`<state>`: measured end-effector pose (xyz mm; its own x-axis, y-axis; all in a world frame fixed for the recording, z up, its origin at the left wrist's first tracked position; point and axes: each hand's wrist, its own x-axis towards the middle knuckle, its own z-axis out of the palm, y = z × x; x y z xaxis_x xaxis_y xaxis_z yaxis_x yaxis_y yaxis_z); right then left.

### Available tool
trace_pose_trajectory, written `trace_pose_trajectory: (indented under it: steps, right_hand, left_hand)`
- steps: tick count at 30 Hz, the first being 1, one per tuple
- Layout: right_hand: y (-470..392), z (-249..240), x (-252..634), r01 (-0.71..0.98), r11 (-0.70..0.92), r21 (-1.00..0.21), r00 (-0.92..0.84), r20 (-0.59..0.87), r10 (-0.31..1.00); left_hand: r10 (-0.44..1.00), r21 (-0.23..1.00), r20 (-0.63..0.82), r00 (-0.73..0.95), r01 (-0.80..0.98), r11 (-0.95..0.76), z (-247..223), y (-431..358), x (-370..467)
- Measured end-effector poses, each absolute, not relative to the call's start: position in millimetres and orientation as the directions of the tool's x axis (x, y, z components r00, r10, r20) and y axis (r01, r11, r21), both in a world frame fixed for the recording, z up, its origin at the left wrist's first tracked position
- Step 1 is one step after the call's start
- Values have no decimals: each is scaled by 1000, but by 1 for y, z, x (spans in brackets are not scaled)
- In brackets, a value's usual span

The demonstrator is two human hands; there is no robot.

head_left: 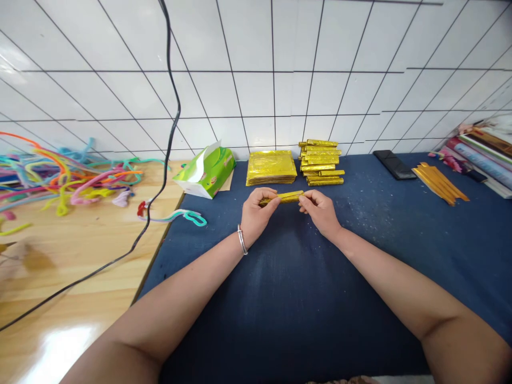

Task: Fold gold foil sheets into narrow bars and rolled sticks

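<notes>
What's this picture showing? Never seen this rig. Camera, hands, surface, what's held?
No machine: one camera, worn on a person's head, looks forward and down at two bare hands. The left hand and right hand hold a narrow, shiny gold roll between them over a dark blue surface. Behind it are a green-and-white packet, a stack of flat gold sheets and a pile of slim gold rolls. Farther right: a black rectangular phone and flat golden strips. At left, colourful fuzzy stems lie on a pale wooden surface.
</notes>
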<state>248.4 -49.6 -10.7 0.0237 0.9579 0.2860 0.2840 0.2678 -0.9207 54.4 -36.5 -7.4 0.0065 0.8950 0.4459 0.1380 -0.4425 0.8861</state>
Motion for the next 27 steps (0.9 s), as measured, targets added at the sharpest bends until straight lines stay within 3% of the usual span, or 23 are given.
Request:
trace_pose_trajectory:
  steps: [13,27]
  right_hand:
    - [-44,-17,249,59,171,-984,69,175,982]
    - [-46,-13,250,84,172,-981,37,176,984]
  left_hand:
    - [855,837,513,82,173,-519,-5,-38,56]
    - [882,866,458,108,172,-470,-12,-36,54]
